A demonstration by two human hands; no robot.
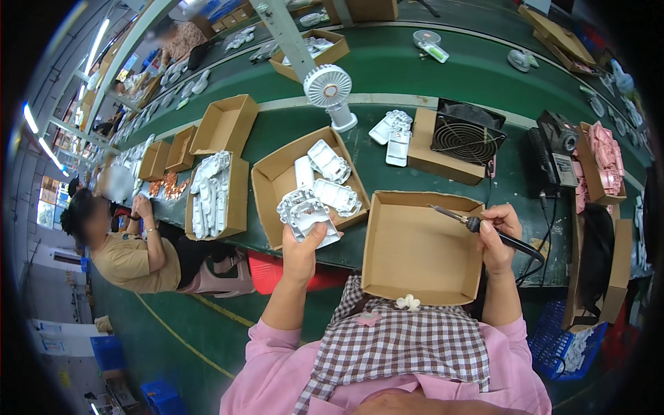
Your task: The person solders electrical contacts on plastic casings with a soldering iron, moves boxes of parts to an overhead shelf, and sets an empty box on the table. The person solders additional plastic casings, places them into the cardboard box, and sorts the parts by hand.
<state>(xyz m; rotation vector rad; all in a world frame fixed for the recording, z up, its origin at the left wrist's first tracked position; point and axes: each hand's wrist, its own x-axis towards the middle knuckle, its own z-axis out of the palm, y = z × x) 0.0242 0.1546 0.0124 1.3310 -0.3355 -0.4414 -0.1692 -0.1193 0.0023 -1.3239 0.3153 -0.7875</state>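
Note:
My left hand (302, 252) is closed around a white plastic housing (309, 220) with an open, moulded inside. It is over the near edge of a cardboard box (271, 181) where several more white housings (328, 160) lie. In my right hand (501, 236) is a soldering iron (472, 223), gripped by its black handle. The metal tip points left, above a shallow cardboard tray (423, 266) whose brown bottom shows. The iron and the white housing are well apart.
A small white fan (329, 91) stands behind the boxes. A black fan unit (467, 133) and a black soldering station (553, 162) are to the right, near pink parts (606, 158). Another box of white parts (210, 194) and a seated person (135, 249) are on the left.

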